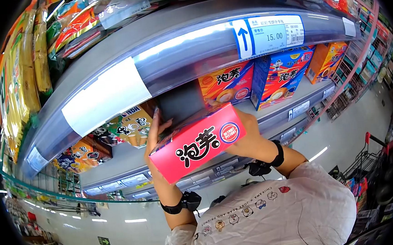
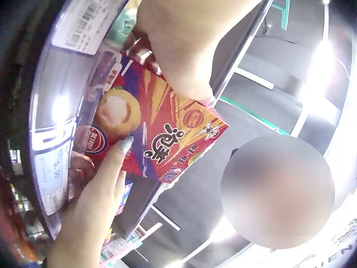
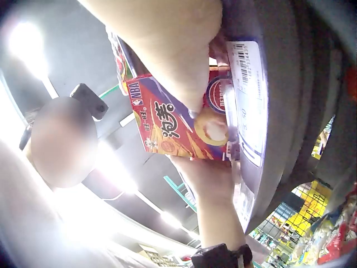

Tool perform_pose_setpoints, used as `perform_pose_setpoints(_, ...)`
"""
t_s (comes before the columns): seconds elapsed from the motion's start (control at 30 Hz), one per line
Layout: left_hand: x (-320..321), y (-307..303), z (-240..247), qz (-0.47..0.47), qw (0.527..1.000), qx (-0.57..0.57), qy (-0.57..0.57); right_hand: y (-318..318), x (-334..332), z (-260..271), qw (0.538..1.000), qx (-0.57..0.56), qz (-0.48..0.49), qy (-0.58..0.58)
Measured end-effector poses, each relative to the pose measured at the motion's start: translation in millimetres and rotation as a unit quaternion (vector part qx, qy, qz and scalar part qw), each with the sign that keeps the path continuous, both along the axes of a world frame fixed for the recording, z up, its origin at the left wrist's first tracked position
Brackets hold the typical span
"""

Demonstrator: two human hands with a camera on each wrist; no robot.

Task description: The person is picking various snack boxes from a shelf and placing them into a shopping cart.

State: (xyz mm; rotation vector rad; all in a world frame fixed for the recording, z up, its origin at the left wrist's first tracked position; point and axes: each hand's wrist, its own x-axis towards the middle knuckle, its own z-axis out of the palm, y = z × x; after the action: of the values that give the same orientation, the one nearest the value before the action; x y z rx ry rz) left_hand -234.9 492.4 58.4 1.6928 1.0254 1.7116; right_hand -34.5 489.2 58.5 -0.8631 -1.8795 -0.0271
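A box (image 1: 198, 143) is held before a gap on a shelf (image 1: 126, 159), the left hand (image 1: 154, 132) at its left end, the right hand (image 1: 248, 129) at its right. More boxes (image 1: 275, 77) are stood right of the gap.

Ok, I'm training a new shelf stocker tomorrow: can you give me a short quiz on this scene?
1. True or false: only the left hand holds the red box.
2. The price label on the shelf rail overhead reads: A 12.00, B 15.00, C 50.00.
3. What colour is the carton standing between the two orange boxes?
Key: 1 false, the right hand holds its other end; 2 B; 3 blue.
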Motion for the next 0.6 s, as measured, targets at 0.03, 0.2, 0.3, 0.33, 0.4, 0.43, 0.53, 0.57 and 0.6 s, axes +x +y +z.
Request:
perform_pose_setpoints(0.03, 0, 0, 1, 0.0, 1.0, -0.014, 0.003, 0, 0, 0, 1.0, -0.018, 0.002, 0.008)
perform_pose_setpoints(0.2, -4, 2, 1, -0.03, 0.999, -0.021, -0.003, -2, 1, -1, 0.996, -0.081, 0.008, 0.03)
perform_pose_setpoints(0.3, -7, 2, 1, -0.016, 0.998, 0.013, 0.059, -1, 5, -2, 0.996, -0.09, 0.008, 0.005)
perform_pose_setpoints(0.33, -7, 2, 1, -0.008, 0.997, 0.024, 0.077, 0, 6, -5, 0.995, -0.095, 0.005, 0.0)
perform_pose_setpoints(0.4, -6, -1, 3, -0.038, 0.999, 0.005, 0.03, -1, 5, -5, 0.994, -0.107, 0.001, -0.007)
perform_pose_setpoints(0.43, -5, -2, 3, -0.053, 0.999, -0.004, 0.007, -2, 5, -1, 0.993, -0.114, 0.001, -0.008)
perform_pose_setpoints(0.53, -8, -3, 3, -0.112, 0.992, -0.035, -0.036, -2, 6, 1, 0.992, -0.124, 0.0, -0.017)
perform_pose_setpoints(0.57, -7, -5, 7, -0.095, 0.994, -0.056, -0.016, -2, 6, 1, 0.992, -0.125, 0.003, -0.017)
perform_pose_setpoints(0.6, -7, -6, 9, -0.095, 0.995, -0.041, -0.013, -2, 7, 1, 0.992, -0.125, 0.006, -0.017)
